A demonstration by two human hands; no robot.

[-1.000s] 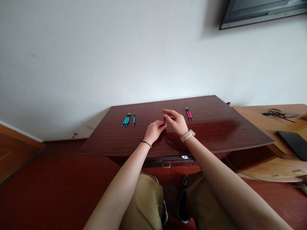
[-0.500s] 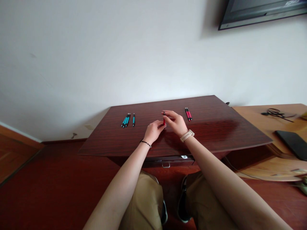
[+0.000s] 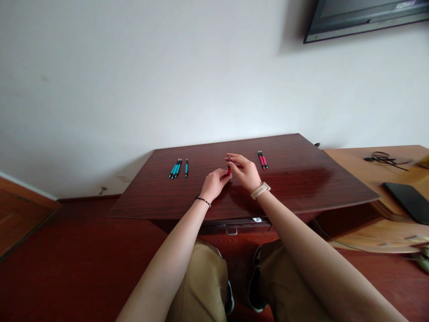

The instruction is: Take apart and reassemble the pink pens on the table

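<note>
Both hands meet over the middle of the dark reddish-brown wooden tabletop (image 3: 301,179), and between them stands a slim red pen with black ends (image 3: 229,166), its long axis roughly upright, tipped a little away from the person. The left hand (image 3: 214,182) pinches the pen's lower end with fingertips closed on it, while the right hand (image 3: 246,171) curls its fingers round the upper part; which hand bears the weight is hard to tell at this size. Two more red pens (image 3: 262,160) lie side by side just beyond the right hand, pointing away from the person. A group of teal pens with black tips (image 3: 178,167) lies well apart to the left, nearer the left hand's side.
</note>
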